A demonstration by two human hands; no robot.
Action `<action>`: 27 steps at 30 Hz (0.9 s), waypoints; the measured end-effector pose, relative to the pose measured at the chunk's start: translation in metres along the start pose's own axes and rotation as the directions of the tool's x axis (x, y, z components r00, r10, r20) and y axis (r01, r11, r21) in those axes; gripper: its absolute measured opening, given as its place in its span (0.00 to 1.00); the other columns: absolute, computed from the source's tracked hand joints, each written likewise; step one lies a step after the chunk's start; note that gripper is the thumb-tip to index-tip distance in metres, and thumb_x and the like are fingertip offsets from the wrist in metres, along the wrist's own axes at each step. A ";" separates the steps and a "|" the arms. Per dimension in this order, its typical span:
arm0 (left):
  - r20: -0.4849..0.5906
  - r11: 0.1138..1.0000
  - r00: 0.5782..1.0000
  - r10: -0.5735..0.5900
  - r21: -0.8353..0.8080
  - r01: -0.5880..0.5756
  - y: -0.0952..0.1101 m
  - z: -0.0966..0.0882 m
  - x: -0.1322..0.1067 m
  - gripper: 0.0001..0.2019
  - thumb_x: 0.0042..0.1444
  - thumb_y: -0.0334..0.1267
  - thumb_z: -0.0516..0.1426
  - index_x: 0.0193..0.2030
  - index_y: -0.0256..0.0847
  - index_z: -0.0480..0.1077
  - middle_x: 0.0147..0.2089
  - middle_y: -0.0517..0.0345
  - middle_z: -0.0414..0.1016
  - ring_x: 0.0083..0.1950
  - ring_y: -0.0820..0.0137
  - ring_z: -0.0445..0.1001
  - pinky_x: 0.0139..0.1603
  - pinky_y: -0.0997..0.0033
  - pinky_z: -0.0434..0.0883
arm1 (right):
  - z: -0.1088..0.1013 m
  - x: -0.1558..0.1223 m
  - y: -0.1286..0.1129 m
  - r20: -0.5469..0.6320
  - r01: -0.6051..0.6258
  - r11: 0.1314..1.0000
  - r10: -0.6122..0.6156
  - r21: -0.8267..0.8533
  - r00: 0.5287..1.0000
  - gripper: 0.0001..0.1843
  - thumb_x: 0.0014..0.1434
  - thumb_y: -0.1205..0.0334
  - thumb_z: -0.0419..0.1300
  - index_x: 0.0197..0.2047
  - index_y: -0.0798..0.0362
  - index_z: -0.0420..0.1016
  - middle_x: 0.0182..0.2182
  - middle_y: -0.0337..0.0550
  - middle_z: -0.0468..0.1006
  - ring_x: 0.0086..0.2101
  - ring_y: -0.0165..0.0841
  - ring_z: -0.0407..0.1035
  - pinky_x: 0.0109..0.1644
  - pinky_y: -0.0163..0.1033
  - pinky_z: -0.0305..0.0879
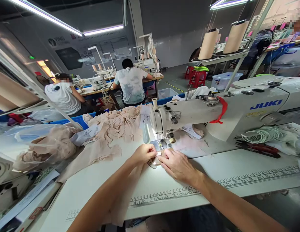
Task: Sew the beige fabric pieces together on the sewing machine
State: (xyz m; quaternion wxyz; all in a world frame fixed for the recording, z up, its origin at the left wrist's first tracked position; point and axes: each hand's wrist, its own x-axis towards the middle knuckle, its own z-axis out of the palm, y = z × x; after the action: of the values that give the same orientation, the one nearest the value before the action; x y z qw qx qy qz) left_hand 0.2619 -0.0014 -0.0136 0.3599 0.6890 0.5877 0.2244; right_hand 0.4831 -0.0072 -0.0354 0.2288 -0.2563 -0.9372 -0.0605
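Observation:
Just in front of the needle area of a white sewing machine [188,112], my left hand [145,153] is closed in a pinch. A small white label [159,153] shows at its fingertips, on beige fabric [156,161] lit by the machine lamp. My right hand [179,165] is closed, its bent fingers pressed together on the same fabric, right of the label. Its thumb is mostly hidden. More of the thin fabric hangs down beside my left forearm.
Heaped beige fabric pieces [118,124] lie behind and left of the machine. Dark-handled scissors [258,149] and a coil of pale cord [262,134] rest at right. A printed ruler [164,195] runs along the table front. Two people sit at machines further back.

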 end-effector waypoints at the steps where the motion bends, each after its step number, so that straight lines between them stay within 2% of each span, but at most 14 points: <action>1: -0.007 1.000 1.000 -0.018 0.013 0.018 -0.001 0.000 0.000 0.08 0.52 0.43 0.57 0.28 0.41 0.68 0.26 0.63 0.70 0.30 0.72 0.67 0.29 0.75 0.62 | 0.000 0.000 0.000 0.008 -0.004 1.000 0.004 0.003 1.000 0.08 0.70 0.65 0.53 0.42 0.52 0.74 0.37 0.43 0.72 0.35 0.34 0.63 0.37 0.40 0.53; 8: 0.002 0.998 0.998 -0.067 0.008 0.067 -0.003 -0.001 0.002 0.08 0.51 0.43 0.58 0.29 0.41 0.69 0.28 0.62 0.72 0.30 0.71 0.68 0.31 0.73 0.64 | -0.006 0.001 0.000 0.025 -0.035 0.999 0.035 0.020 0.999 0.09 0.71 0.64 0.52 0.42 0.52 0.74 0.37 0.44 0.74 0.34 0.34 0.63 0.37 0.40 0.54; 14: 0.030 0.995 0.997 -0.074 -0.060 0.076 -0.007 -0.002 0.006 0.11 0.50 0.46 0.60 0.29 0.41 0.68 0.26 0.62 0.73 0.29 0.71 0.70 0.31 0.72 0.65 | -0.007 -0.005 0.006 -0.018 -0.159 0.985 0.161 0.072 0.987 0.16 0.71 0.66 0.50 0.34 0.52 0.75 0.32 0.42 0.73 0.29 0.31 0.63 0.34 0.40 0.55; 21: 0.027 0.996 0.996 -0.088 -0.021 0.089 -0.004 -0.003 0.006 0.11 0.50 0.47 0.60 0.29 0.41 0.69 0.26 0.62 0.72 0.30 0.70 0.69 0.32 0.72 0.64 | -0.006 -0.003 0.005 -0.020 -0.124 0.988 0.127 0.091 0.992 0.14 0.71 0.65 0.50 0.45 0.52 0.78 0.35 0.42 0.74 0.29 0.32 0.62 0.36 0.40 0.55; 25: 0.030 0.995 0.996 -0.090 0.051 0.088 -0.002 -0.004 0.007 0.09 0.51 0.45 0.59 0.29 0.42 0.69 0.27 0.62 0.73 0.31 0.69 0.70 0.33 0.71 0.65 | -0.005 0.001 0.002 0.023 -0.113 0.993 0.112 0.036 0.993 0.13 0.70 0.65 0.52 0.45 0.51 0.79 0.35 0.43 0.73 0.29 0.32 0.61 0.35 0.40 0.53; 27: 0.005 0.987 0.996 -0.086 0.140 0.084 0.000 -0.003 0.006 0.07 0.53 0.43 0.58 0.30 0.42 0.70 0.28 0.61 0.75 0.32 0.68 0.72 0.34 0.70 0.67 | -0.005 0.003 0.000 0.045 -0.109 0.994 0.109 -0.003 0.993 0.13 0.70 0.65 0.53 0.46 0.51 0.80 0.35 0.44 0.74 0.30 0.33 0.61 0.35 0.41 0.53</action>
State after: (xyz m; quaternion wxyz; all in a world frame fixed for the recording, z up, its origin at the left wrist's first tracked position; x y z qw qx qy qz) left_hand 0.2607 0.0046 -0.0129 0.3234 0.6881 0.6287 0.1633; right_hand 0.4826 -0.0074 -0.0300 0.2104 -0.3085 -0.9267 -0.0424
